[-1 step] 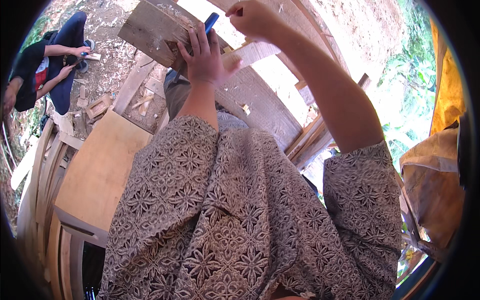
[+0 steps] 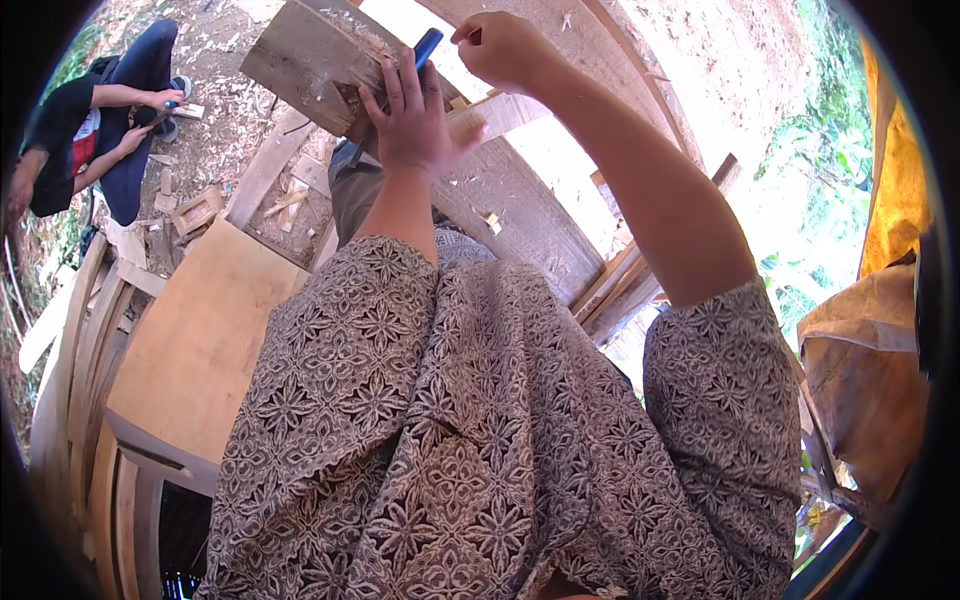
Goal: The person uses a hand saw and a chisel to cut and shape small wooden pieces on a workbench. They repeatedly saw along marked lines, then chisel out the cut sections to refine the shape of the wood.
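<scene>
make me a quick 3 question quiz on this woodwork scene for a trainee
1. True or false: the left hand rests on the weathered wooden board.
2. What colour is the handle of the tool that shows between the two hands?
A. red
B. blue
C. yellow
3. Where is the other person in the picture?

Key
1. True. Its fingers spread over the board's near end.
2. B, blue. The right hand is closed just beside it; whether it grips the tool cannot be told.
3. Upper left, sitting on the ground among wood scraps.
</scene>
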Motion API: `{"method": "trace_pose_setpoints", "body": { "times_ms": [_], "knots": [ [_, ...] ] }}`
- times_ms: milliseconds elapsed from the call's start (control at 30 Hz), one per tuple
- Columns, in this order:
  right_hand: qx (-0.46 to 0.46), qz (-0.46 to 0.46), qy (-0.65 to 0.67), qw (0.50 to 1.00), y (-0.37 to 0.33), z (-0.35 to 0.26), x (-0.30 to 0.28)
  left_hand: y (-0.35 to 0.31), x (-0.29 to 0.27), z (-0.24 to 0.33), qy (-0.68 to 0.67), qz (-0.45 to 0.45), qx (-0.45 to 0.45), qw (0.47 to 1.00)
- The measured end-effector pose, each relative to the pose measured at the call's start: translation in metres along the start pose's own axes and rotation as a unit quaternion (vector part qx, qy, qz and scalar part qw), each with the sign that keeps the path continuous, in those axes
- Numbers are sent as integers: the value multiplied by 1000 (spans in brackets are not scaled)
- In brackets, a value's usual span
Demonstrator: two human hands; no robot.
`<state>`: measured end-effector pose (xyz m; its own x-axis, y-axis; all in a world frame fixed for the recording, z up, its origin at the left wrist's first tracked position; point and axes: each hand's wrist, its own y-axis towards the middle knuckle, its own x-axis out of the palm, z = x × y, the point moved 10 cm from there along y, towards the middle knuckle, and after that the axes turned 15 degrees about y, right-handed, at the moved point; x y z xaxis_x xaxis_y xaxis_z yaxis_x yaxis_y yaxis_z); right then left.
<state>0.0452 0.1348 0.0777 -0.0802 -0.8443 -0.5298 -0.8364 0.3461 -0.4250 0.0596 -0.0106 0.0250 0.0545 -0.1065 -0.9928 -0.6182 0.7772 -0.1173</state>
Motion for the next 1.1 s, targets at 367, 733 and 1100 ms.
{"method": "trace_pose_setpoints", "body": {
  "times_ms": [367,733,1100],
  "knots": [
    [-7,-34,249,968,-5,16,-6,-17,-4,-5,-45,50,-12,998],
    [-55,35,239,969,-20,10,-16,-20,-3,-17,-1,72,-31,997],
    [-57,30,123,990,-123,-34,-70,-20,-6,-20,-36,77,-25,996]
  ]
}}
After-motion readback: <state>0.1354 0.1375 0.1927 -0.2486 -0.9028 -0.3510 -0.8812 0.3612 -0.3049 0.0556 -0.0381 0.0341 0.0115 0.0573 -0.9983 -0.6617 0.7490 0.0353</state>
